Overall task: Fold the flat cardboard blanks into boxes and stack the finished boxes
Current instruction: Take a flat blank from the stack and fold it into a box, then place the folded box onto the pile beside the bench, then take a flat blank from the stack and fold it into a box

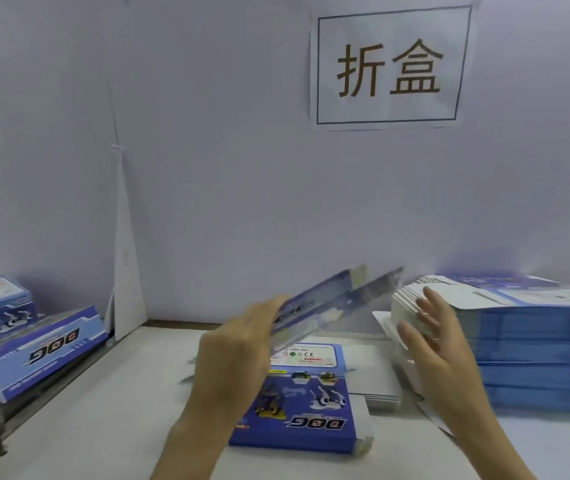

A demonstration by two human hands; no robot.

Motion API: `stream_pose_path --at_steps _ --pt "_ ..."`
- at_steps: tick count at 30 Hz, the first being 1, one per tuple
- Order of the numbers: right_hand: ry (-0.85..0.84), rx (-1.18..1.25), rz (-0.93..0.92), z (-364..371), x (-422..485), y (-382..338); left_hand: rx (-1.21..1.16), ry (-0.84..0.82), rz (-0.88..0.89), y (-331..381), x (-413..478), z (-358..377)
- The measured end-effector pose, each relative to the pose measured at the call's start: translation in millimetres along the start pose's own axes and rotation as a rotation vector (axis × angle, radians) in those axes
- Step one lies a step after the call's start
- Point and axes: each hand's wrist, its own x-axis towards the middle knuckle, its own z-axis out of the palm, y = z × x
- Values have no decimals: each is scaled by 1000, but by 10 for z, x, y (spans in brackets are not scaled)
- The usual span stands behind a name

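Head view gives me my left hand (pixel 238 344) holding a flat blank (pixel 332 299) by its near end, fingers laid over the top edge. The thumb is hidden under the card, so I read the grip from the fingers alone. That blank slants up and away to the right of the hand and is smeared by blur, its print unreadable. My right hand (pixel 439 344) is open, fingers straight and spread, holding nothing. It sits in front of the white flaps of a tall pile of blanks (pixel 533 341) just to its right, and I cannot tell whether the fingertips touch them. Below and between both hands a short pile (pixel 297 403) of blue printed blanks lies flat on the table (pixel 103 410), its left edge covered by my left forearm. Far left of the left hand, finished boxes (pixel 44 344) are stacked, cut off by the frame edge.
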Motion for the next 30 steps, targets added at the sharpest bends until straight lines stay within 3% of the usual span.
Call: stream_pose_path --at_steps 2,4,8,17,22,26,28,30 --pt "-34 40 14 57 88 -129 -269 169 -155 76 148 -116" --pt "-110 141 12 142 134 -240 -600 236 -389 150 228 -110" --pt "-111 308 -43 236 117 -250 -770 218 -600 247 209 -47" --pt "-87 296 -71 278 6 -199 -887 -48 -611 389 94 76" --pt "-219 116 -109 504 -108 -240 -1296 -336 -749 610 -73 306" --pt "-174 154 -99 252 -1 -263 -1328 -260 -901 391 -34 263" --pt "-133 152 -6 71 65 -237 -1345 -252 -876 233 4 177" --pt "-233 213 92 -34 101 -220 -1356 -281 -836 160 19 94"
